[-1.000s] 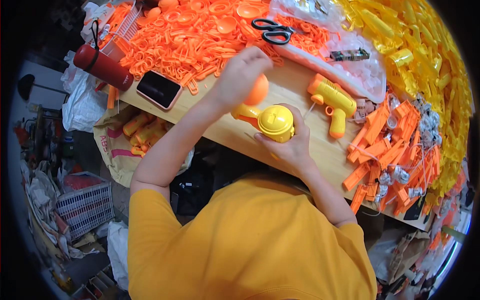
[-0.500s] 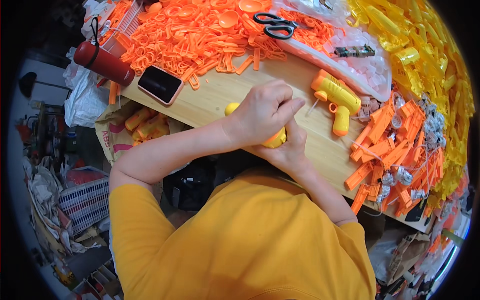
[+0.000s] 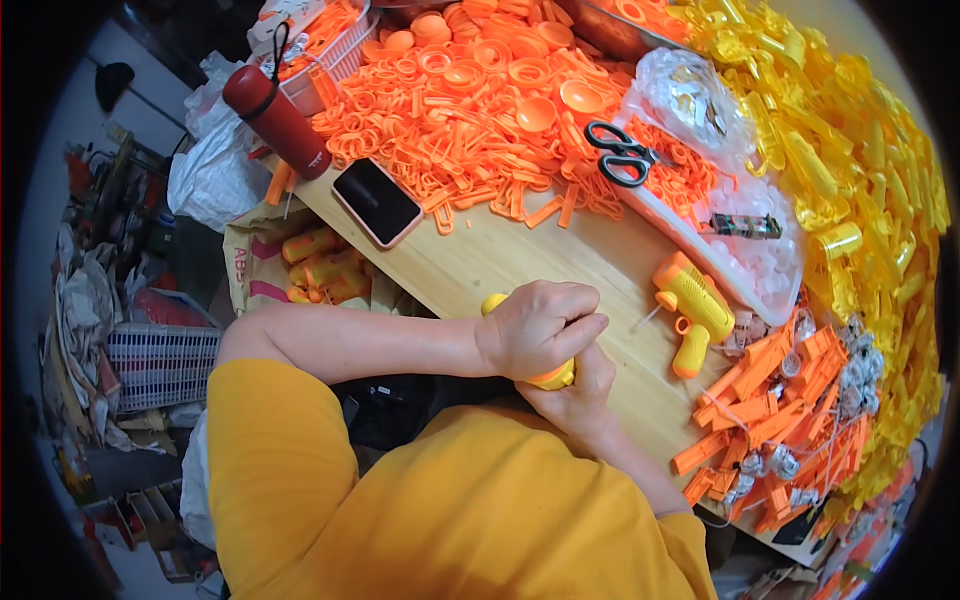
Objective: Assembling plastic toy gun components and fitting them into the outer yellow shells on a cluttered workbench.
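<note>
Remotely, I see a pale wooden table (image 3: pixel 610 270) and, by its near edge, a left hand (image 3: pixel 545 325) curled tight over, and a right hand (image 3: pixel 582 392) clasped around, one mostly hidden yellow-and-orange piece (image 3: pixel 555 378).

In the middle, the toy (image 3: pixel 558 379) is yellow with an orange band. At three o'clock, a toy gun (image 3: pixel 708 312) is yellow with orange ends. Twelve o'clock is a bright orange heap of pieces (image 3: pixel 450 140); two o'clock, glossy yellow parts (image 3: pixel 835 175); four o'clock, orange strips (image 3: pixel 768 415). Toward ten, a red bottle (image 3: pixel 290 130) with a black loop, and a pink-edged phone (image 3: pixel 378 203), its screen black. The table (image 3: pixel 600 270) shows pale wood grain; the shirt (image 3: pixel 470 510), at six, is plain mustard.
</note>
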{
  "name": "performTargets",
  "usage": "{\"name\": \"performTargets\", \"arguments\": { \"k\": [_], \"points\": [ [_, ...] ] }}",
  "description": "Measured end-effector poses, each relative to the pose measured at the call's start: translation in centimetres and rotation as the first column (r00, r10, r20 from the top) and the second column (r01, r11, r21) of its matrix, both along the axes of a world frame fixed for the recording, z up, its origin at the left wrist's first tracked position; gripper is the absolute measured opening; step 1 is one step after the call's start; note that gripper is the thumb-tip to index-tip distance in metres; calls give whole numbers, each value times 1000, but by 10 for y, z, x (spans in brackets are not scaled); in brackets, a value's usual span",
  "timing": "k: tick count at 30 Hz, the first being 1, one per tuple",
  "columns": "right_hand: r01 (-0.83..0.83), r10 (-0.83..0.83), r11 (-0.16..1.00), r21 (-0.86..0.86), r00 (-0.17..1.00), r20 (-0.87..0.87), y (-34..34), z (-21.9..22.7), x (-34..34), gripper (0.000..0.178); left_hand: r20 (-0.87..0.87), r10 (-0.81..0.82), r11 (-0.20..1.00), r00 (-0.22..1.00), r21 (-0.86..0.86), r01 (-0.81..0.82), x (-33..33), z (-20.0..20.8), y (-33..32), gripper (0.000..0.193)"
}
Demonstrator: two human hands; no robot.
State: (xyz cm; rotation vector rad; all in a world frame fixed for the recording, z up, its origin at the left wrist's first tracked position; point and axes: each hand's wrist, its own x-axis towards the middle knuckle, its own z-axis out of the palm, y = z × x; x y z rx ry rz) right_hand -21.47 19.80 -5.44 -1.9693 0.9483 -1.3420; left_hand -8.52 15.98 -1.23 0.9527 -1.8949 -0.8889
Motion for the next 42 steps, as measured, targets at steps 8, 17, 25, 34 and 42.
{"name": "performTargets", "arguments": {
  "k": [8,17,25,34,42],
  "points": [
    [84,-86,994,66,995,41,-3,2,2,50,-18,79,997,997,28,-78,2,-5,-35,17],
    [102,-102,995,-1,994,-26,-1,-2,-1,60,55,865,463,498,-470,-752,185,-21,-221,26],
    [119,-118,992,37,993,-27,-4,-3,-1,62,435,760,591,483,-154,-792,185,-20,-244,23],
    [170,-171,975,146,985,-4,-5,-4,-9,60,-58,673,650,737,-429,-627,130,-10,-168,11],
    [-232,-290,622,748,819,495,-14,1,-27,47,-205,368,876,907,404,-264,48,-38,-35,17]
  ]
}}
